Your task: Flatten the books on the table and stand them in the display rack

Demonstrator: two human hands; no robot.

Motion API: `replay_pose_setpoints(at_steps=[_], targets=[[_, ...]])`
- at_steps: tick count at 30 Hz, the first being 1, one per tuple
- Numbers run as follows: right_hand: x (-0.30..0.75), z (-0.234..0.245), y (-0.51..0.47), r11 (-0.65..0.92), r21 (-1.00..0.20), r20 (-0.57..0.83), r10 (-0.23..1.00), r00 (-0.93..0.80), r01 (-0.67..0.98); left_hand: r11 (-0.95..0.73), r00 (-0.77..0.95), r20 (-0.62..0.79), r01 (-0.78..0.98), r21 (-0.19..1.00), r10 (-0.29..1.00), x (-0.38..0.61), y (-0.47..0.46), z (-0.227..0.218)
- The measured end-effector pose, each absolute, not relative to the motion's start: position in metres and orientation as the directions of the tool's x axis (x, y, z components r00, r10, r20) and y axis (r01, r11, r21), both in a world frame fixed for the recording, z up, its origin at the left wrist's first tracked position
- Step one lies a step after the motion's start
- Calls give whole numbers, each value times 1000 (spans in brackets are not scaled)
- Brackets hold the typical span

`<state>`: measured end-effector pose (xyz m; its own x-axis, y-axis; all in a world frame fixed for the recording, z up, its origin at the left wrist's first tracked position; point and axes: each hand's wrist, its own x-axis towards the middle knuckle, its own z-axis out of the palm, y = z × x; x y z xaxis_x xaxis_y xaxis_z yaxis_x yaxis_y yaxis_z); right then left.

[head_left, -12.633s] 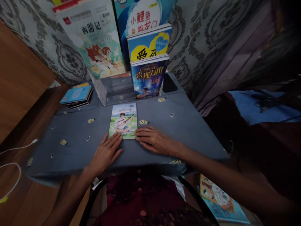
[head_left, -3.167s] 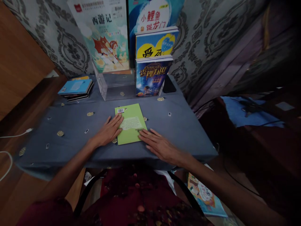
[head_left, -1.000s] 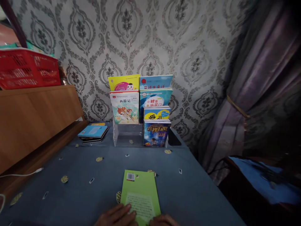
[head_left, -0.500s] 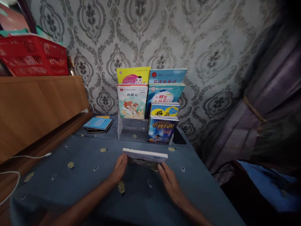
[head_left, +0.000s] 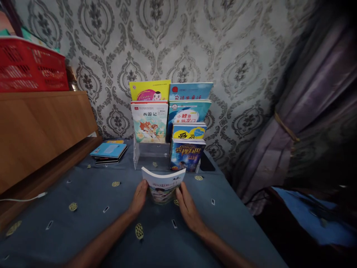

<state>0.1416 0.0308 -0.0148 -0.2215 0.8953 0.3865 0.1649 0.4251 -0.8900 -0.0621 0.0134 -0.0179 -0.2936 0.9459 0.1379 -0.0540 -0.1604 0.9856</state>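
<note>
A pale paperback book [head_left: 163, 188] with a picture on its cover is held upright and bowed between my two hands. My left hand [head_left: 139, 195] grips its left edge, and my right hand [head_left: 187, 204] grips the right edge; the fingers behind the book are hidden. Just beyond it stands a clear acrylic rack [head_left: 152, 154]. A white-topped book [head_left: 150, 124] and a yellow book [head_left: 149, 89] fill its left side. On the right side are a dark blue book [head_left: 186, 156], a yellow-and-blue book [head_left: 189, 131] and teal and blue books [head_left: 189, 111] behind. The front left tier is bare.
A stack of thin books [head_left: 108, 152] lies left of the rack on the blue patterned cloth [head_left: 92, 223]. A dark flat phone-like object [head_left: 207, 162] is right of the rack. A red basket [head_left: 33, 67] sits on the wooden headboard [head_left: 47, 130]; a curtain [head_left: 304, 108] hangs right.
The book in my hands has gone from nearly flat and straight to tilted up and bent inward, showing its cover. My hands have drawn closer together. The view has shifted slightly right.
</note>
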Motion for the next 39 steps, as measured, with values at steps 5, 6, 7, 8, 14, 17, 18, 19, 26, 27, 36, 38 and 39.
replay_pose_setpoints(at_steps=[5,6,7,8,14,17,18,19,26,27,36,38,39], targets=[[147,-16,31,405,-896,361,904,-229,184,-136,-268,134,9,991,954,-62,10,-9],[148,-16,31,394,-898,351,910,-223,195,-124,-265,129,34,992,956,-63,8,-6],[149,-16,31,387,-899,345,914,-213,205,-117,-258,131,68,991,957,-64,6,-2],[150,-15,30,385,-899,345,916,-204,211,-119,-241,142,109,987,960,-65,3,1],[152,0,25,453,-873,404,879,-254,180,-263,-6,296,440,859,955,-78,-13,14],[152,6,27,462,-869,405,870,-282,176,-263,-21,336,577,773,942,-85,-15,13],[153,6,28,460,-869,399,870,-291,183,-250,-24,331,602,758,943,-87,-15,13],[153,6,29,457,-869,392,871,-296,193,-240,-20,318,615,751,948,-87,-15,13],[156,5,36,551,-783,495,833,-248,289,-248,0,289,515,820,957,-83,-14,16],[155,6,37,570,-766,522,822,-230,299,-239,-21,289,508,827,957,-83,-14,16],[142,3,57,580,-744,560,812,-165,331,-258,-65,339,523,812,938,-91,6,10],[134,5,71,595,-734,564,802,-195,327,-264,-81,371,567,780,925,-98,18,16],[128,9,79,609,-722,575,792,-205,327,-270,-88,396,597,756,914,-102,25,21]])
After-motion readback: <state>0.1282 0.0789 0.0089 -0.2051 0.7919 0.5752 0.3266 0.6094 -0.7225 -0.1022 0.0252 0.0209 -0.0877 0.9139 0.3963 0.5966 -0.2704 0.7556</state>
